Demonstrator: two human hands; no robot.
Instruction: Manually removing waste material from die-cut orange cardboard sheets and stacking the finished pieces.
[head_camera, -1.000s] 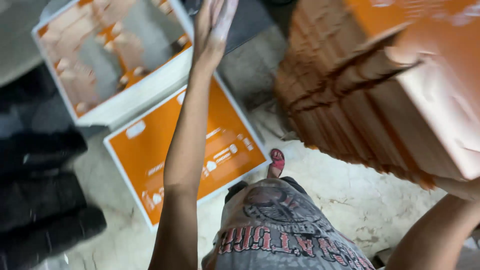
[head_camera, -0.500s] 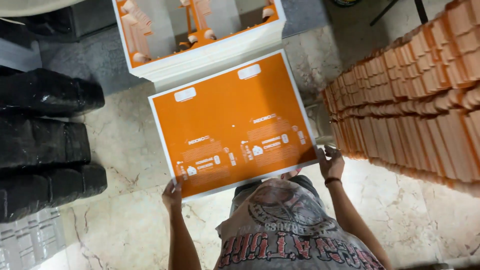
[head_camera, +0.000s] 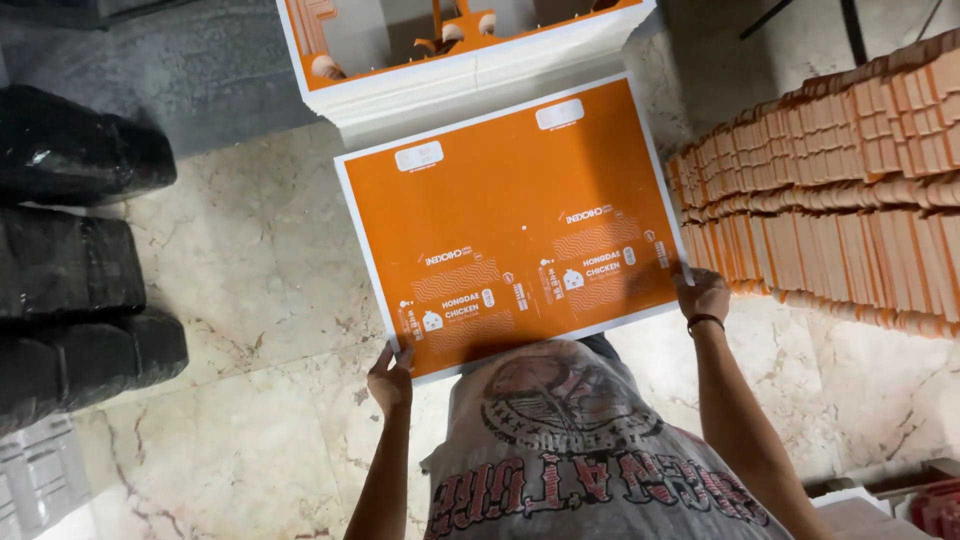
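A large flat orange printed cardboard sheet (head_camera: 510, 220) with a white border lies low over the marble floor in front of me. My left hand (head_camera: 390, 378) grips its near left corner. My right hand (head_camera: 703, 295), with a dark band at the wrist, grips the near right corner. Just beyond the sheet's far edge sits a thick stack of similar white-edged sheets (head_camera: 470, 60), whose top sheet has cut-out shapes.
Folded orange carton blanks (head_camera: 840, 190) are stacked in long rows on the right. Black wrapped bundles (head_camera: 75, 260) lie at the left. The floor is pale marble (head_camera: 250, 280). White and red items (head_camera: 900, 505) sit at the bottom right corner.
One second ago my left arm reached up toward the stack. Half a second ago both hands held the orange sheet's near corners; since then the view has shifted slightly and the sheet sits closer.
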